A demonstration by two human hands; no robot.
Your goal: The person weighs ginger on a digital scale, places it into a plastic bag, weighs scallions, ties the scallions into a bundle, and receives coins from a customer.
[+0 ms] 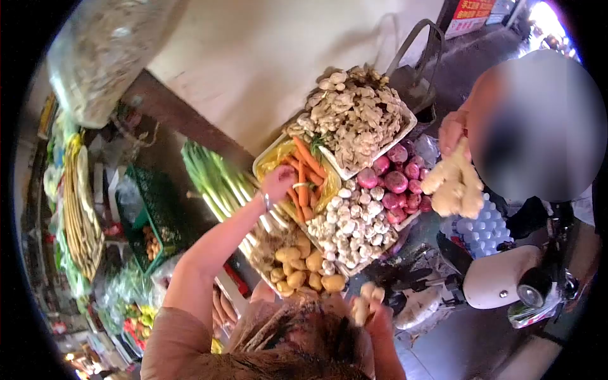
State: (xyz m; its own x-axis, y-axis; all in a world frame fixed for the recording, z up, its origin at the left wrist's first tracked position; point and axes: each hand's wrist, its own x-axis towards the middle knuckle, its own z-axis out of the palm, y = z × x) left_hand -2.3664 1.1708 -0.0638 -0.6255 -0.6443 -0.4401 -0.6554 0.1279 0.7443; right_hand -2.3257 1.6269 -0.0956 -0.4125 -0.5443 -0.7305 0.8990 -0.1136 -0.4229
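My left hand point(278, 181), with a band at its wrist, reaches into the yellow-lined tray of carrots point(303, 193). Its fingers are bent in against a carrot. Low in the view, my right hand point(380, 316) is closed around a small knobby piece of ginger point(362, 307). Between my arms lie potatoes point(296, 269) and a heap of garlic bulbs point(351, 228). Leeks point(225, 183) stretch out left of the carrots. Dark hair covers the bottom centre, hiding what is beneath it.
Behind the carrots, a white tray holds heaped ginger point(358, 117); red onions point(396, 180) sit right of the garlic. At right, another person's hand point(453, 130) holds a large ginger root point(455, 183). A scooter point(500, 278), egg tray point(481, 228) and green crate point(152, 209) flank the produce.
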